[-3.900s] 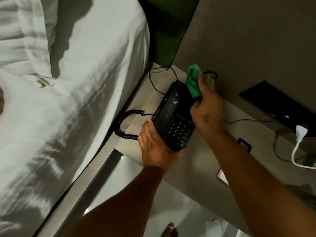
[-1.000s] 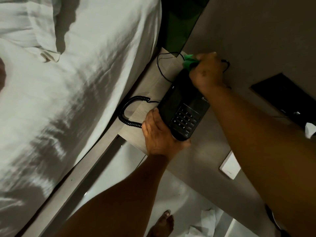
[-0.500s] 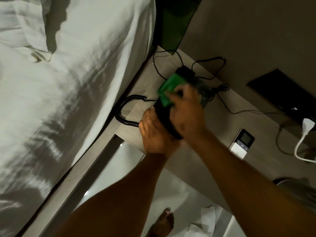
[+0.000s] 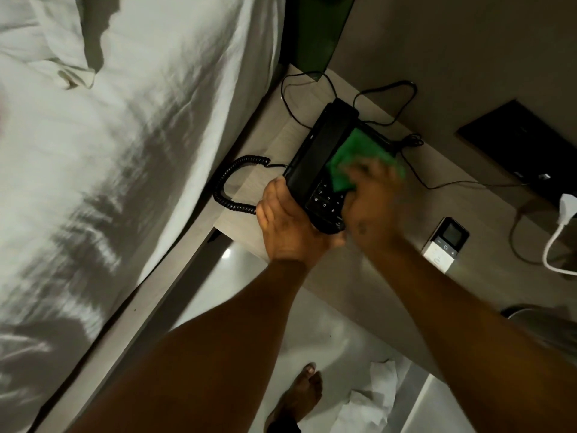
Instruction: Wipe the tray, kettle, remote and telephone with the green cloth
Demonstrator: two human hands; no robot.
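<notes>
A black telephone [image 4: 321,151] with a keypad sits on a light wooden bedside shelf [image 4: 265,145], its handset in the cradle. My left hand [image 4: 287,226] grips the phone's near end and steadies it. My right hand [image 4: 371,201], blurred by motion, presses the green cloth [image 4: 359,154] onto the phone's right half above the keypad. A small white remote [image 4: 445,240] with a dark screen lies on the shelf to the right of my right forearm. Part of a grey metal object, maybe the kettle [image 4: 543,323], shows at the right edge.
A white-sheeted bed [image 4: 109,151] fills the left side, close against the shelf. The coiled handset cord [image 4: 231,189] and thin black cables [image 4: 384,92] lie around the phone. A white plug and cable [image 4: 562,214] hang at right below a dark wall panel [image 4: 524,142]. My bare foot [image 4: 296,398] stands on the glossy floor.
My right hand has brought the cloth from the phone's far end back over its body toward the keypad. My left hand keeps its hold on the phone's near end.
</notes>
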